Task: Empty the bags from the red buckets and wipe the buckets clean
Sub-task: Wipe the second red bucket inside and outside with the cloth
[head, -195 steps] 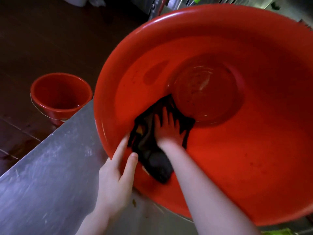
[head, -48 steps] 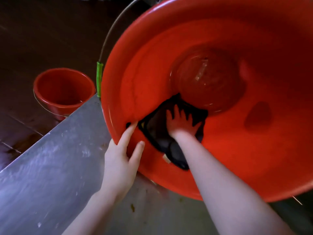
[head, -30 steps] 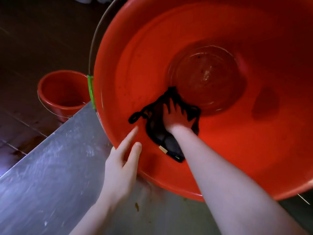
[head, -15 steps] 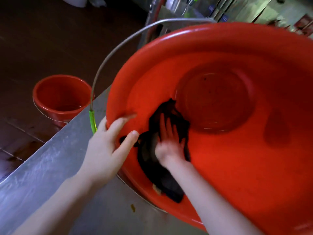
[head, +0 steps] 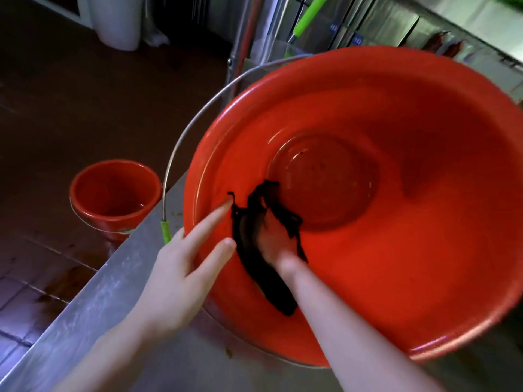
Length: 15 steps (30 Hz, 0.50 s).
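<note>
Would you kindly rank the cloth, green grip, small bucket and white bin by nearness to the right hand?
1. cloth: touching the right hand.
2. green grip: just left, low on the wire handle.
3. small bucket: farther left, on the floor.
4. white bin: far upper left.

- A head-worn camera looks steeply down, close over the left hand (head: 181, 267) and right hand (head: 276, 241).
- The bucket (head: 396, 264) around the right hand fills the frame.
</note>
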{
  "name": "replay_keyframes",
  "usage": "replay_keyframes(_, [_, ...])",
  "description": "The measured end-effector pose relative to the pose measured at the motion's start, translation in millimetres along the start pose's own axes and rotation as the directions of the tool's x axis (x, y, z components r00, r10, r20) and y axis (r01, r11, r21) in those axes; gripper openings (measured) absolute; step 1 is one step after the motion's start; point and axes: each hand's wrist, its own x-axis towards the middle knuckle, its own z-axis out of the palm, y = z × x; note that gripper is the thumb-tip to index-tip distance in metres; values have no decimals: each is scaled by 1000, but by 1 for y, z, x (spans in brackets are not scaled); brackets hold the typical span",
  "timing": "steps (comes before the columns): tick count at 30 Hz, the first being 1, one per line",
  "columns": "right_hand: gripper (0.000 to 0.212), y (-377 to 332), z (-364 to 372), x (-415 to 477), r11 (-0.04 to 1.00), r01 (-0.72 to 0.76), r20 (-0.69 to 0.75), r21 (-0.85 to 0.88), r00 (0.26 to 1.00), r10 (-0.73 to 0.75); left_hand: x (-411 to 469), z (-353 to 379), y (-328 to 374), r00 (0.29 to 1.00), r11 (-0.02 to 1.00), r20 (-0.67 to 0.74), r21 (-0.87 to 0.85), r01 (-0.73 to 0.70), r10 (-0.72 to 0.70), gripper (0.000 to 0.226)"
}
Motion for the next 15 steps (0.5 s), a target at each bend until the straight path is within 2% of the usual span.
replay_keyframes(3, [66,-33,-4,-49,925,279,18,259,956,-294,13,-17,18,999,999,36,-38,38,-36,46])
replay_keyframes(5, [65,-38,-14,-75,898,400,123,182,897,-425,20,-29,25,997,997,18,-25,77,-77,44])
replay_keyframes(7, [63,-36,-33,-88,895,441,238,68,864,-444,24,-42,33,993,992,11,44,119,-120,49])
replay_keyframes(9, [59,-36,-52,-97,912,395,329,-109,880,-342,26,-56,42,991,981,2,141,134,-136,57])
replay_keyframes(11, [56,-37,-67,-106,896,230,335,-381,937,-98,29,-68,55,999,952,0,303,51,-54,65])
replay_keyframes(13, [55,-38,-81,-116,787,44,250,-615,958,141,33,-77,70,999,908,32,417,-44,33,70])
replay_keyframes(15, [48,-37,-91,-126,746,-78,139,-662,964,225,39,-82,84,995,891,77,446,-88,60,71])
